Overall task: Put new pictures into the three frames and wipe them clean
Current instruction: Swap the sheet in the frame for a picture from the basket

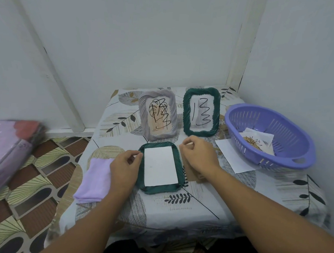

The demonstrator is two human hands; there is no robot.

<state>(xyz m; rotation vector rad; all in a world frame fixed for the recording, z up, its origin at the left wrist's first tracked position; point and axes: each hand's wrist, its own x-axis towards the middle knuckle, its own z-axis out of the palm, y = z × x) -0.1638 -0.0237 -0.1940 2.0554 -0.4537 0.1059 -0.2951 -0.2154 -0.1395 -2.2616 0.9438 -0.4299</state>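
A person seats a white sheet [160, 166] in a face-down green frame [160, 189] on the table [236, 190].

Left hand [125, 167] pinches the frame's edge; right hand [197, 156] hovers, fingers curled, apparently holding nothing (square the sheet before closing the back).

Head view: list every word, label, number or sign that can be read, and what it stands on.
No readable text.
Grey frame: black pen scribble over a leaf drawing, no words; tiny marks at the picture's lower edge, too small to read.
Upright green frame: black squiggles, not clearly letters or numbers.
White sheet in the flat green frame: blank.
Basket papers: drawings only.
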